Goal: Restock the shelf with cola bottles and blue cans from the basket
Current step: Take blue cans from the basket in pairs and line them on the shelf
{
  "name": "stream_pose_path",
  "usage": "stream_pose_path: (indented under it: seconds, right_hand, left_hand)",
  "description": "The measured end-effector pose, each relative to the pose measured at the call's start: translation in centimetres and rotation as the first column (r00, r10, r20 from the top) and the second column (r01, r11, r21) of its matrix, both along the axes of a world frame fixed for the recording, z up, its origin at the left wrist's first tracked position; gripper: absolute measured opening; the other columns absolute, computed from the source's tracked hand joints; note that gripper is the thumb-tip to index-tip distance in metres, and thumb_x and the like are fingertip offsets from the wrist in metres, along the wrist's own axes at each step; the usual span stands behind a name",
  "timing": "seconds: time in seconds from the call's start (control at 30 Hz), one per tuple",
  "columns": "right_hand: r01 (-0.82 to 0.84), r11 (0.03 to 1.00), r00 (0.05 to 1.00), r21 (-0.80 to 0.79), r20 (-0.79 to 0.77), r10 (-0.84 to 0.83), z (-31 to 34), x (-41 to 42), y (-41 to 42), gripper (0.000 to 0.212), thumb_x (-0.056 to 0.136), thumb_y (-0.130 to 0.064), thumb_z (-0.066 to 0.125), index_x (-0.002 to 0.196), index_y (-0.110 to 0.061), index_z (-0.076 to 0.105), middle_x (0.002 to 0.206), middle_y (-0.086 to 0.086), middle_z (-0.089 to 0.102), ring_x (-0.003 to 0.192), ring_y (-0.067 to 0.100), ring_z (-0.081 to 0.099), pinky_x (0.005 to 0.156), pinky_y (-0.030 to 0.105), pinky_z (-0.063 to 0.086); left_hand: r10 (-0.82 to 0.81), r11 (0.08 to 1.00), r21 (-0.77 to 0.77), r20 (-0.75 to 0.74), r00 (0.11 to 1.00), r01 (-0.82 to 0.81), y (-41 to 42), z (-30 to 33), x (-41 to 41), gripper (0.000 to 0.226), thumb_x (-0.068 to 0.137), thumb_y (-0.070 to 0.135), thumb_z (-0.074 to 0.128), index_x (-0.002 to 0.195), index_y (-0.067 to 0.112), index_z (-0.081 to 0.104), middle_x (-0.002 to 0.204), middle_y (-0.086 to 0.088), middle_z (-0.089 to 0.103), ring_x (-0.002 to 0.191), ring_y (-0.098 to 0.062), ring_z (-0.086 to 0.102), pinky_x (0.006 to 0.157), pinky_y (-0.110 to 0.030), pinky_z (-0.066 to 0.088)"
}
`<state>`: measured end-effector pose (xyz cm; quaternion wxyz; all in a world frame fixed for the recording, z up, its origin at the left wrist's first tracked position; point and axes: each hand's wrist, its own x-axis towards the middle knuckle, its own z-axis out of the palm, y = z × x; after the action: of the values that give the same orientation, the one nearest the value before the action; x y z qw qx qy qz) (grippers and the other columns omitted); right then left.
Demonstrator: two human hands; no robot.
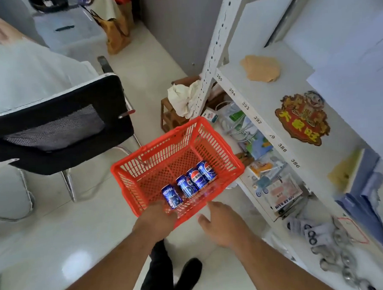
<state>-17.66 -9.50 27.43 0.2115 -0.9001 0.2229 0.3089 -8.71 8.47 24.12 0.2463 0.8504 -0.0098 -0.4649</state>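
1. The red basket (143, 169) sits in the middle of the view, above the pale tiled floor (80, 250), just left of the white shelf unit (270, 109).
2. Your left hand (155, 220) holds the basket's near rim; its fingers curl over the edge into the basket, beside the nearest can.
3. Your right hand (221, 223) hovers just right of the near rim, fingers spread and loose, gripping nothing. Contact with the basket: cannot tell.
4. Basket contents: four blue cans (189, 185) lying on their sides in a row along the near right wall, touching or almost touching one another. The far half of the basket floor shows bare mesh.
5. Top shelf board: a tan cloth (261, 68) at the far end and a red-and-gold sticker (302, 119) nearer; numbers run along its left edge.
6. Lower shelf level: mixed packets and papers (252, 146), too blurred to identify.
7. Left of the basket stands a black mesh-backed chair (58, 127). A wooden stool (173, 114) with white cloth on it stands far of the basket.
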Motion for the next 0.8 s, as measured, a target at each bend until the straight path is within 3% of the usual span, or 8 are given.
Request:
stream_pose_path:
  seconds: [0.17, 0.23, 0.3, 0.4, 0.57, 0.67, 0.73, 0.8]
  right_hand:
    - [0.021, 1.000, 1.000, -0.022, 0.010, -0.021, -3.5, 4.7, -1.5, 0.031, 0.101, -0.046, 0.050, 0.116, -0.022, 0.063, 0.111, 0.002, 0.072, 0.108, 0.024, 0.069, 0.082, 0.034, 0.052]
    - [0.030, 0.999, 1.000, -0.023, 0.003, -0.030, -5.4, 6.6, -2.5, 0.025, 0.100, -0.041, 0.052, 0.112, -0.022, 0.065, 0.106, -0.001, 0.072, 0.103, 0.023, 0.070, 0.076, 0.031, 0.049]
    - [0.025, 0.999, 0.999, -0.027, -0.023, -0.025, -8.1, 8.5, -3.6, 0.021, 0.100, -0.036, 0.055, 0.109, -0.021, 0.067, 0.104, 0.000, 0.072, 0.101, 0.023, 0.070, 0.077, 0.031, 0.049]
    - [-0.020, 0.999, 0.998, -0.038, -0.065, 0.018, -13.3, 11.3, -5.2, 0.018, 0.099, -0.033, 0.059, 0.104, -0.018, 0.067, 0.103, 0.004, 0.072, 0.102, 0.027, 0.070, 0.085, 0.035, 0.054]
    - [-0.022, 0.998, 0.989, -0.051, -0.150, 0.015, -22.6, 14.3, -7.2, 0.017, 0.094, -0.027, 0.068, 0.104, -0.013, 0.069, 0.103, 0.008, 0.073, 0.100, 0.032, 0.070, 0.081, 0.035, 0.054]
    - [-0.035, 0.999, 0.976, -0.038, -0.218, 0.026, -26.8, 15.1, -7.6, 0.021, 0.091, -0.031, 0.071, 0.100, -0.012, 0.069, 0.098, 0.008, 0.072, 0.095, 0.032, 0.071, 0.080, 0.037, 0.057]
    - [-0.039, 0.999, 0.962, -0.019, -0.272, 0.033, -28.7, 15.3, -7.6, 0.023, 0.090, -0.034, 0.074, 0.099, -0.013, 0.069, 0.095, 0.008, 0.072, 0.092, 0.032, 0.071, 0.080, 0.037, 0.057]
    - [-0.061, 0.998, 0.956, -0.028, -0.290, 0.050, -30.1, 15.1, -7.5, 0.023, 0.089, -0.034, 0.075, 0.098, -0.014, 0.069, 0.095, 0.007, 0.071, 0.092, 0.031, 0.071, 0.079, 0.036, 0.056]
  left_hand:
    - [0.114, 0.993, -0.034, -0.051, 0.992, -0.116, -1.8, -4.2, 2.2, 0.053, 0.093, 0.052, 0.059, 0.140, 0.026, 0.059, 0.131, -0.005, 0.072, 0.114, -0.030, 0.069, 0.097, -0.036, 0.055]
    - [0.154, 0.987, -0.029, -0.081, 0.985, -0.157, -2.7, -6.3, 2.7, 0.056, 0.089, 0.054, 0.059, 0.139, 0.029, 0.059, 0.119, -0.005, 0.075, 0.106, -0.028, 0.072, 0.096, -0.039, 0.058]
    - [0.206, 0.977, -0.034, -0.120, 0.971, -0.211, -3.8, -8.4, 3.4, 0.047, 0.089, 0.050, 0.064, 0.131, 0.030, 0.062, 0.109, 0.003, 0.074, 0.098, -0.022, 0.072, 0.090, -0.035, 0.059]
    - [0.255, 0.966, -0.005, -0.148, 0.955, -0.259, -5.2, -12.3, 4.3, 0.012, 0.096, 0.033, 0.065, 0.107, 0.034, 0.059, 0.083, 0.016, 0.058, 0.073, -0.004, 0.059, 0.069, -0.025, 0.051]
    - [0.421, 0.906, 0.142, -0.206, 0.883, -0.399, -7.1, -19.3, 5.7, 0.031, 0.095, 0.032, 0.073, 0.073, 0.025, 0.052, 0.064, 0.007, 0.055, 0.052, -0.007, 0.051, 0.042, -0.019, 0.036]
    - [0.571, 0.819, 0.222, -0.216, 0.792, -0.530, -7.6, -23.9, 5.6, 0.048, 0.082, 0.044, 0.086, 0.095, 0.012, 0.052, 0.088, -0.003, 0.065, 0.072, -0.017, 0.065, 0.049, -0.020, 0.040]
    - [0.616, 0.787, 0.208, -0.231, 0.753, -0.580, -7.9, -26.6, 5.2, 0.077, 0.069, 0.053, 0.090, 0.120, 0.010, 0.052, 0.112, -0.008, 0.067, 0.093, -0.024, 0.070, 0.063, -0.026, 0.054]
    - [0.622, 0.782, 0.228, -0.216, 0.753, -0.580, -7.7, -30.8, 4.0, 0.115, 0.052, 0.069, 0.087, 0.142, 0.010, 0.049, 0.123, -0.007, 0.067, 0.107, -0.025, 0.071, 0.083, -0.034, 0.061]
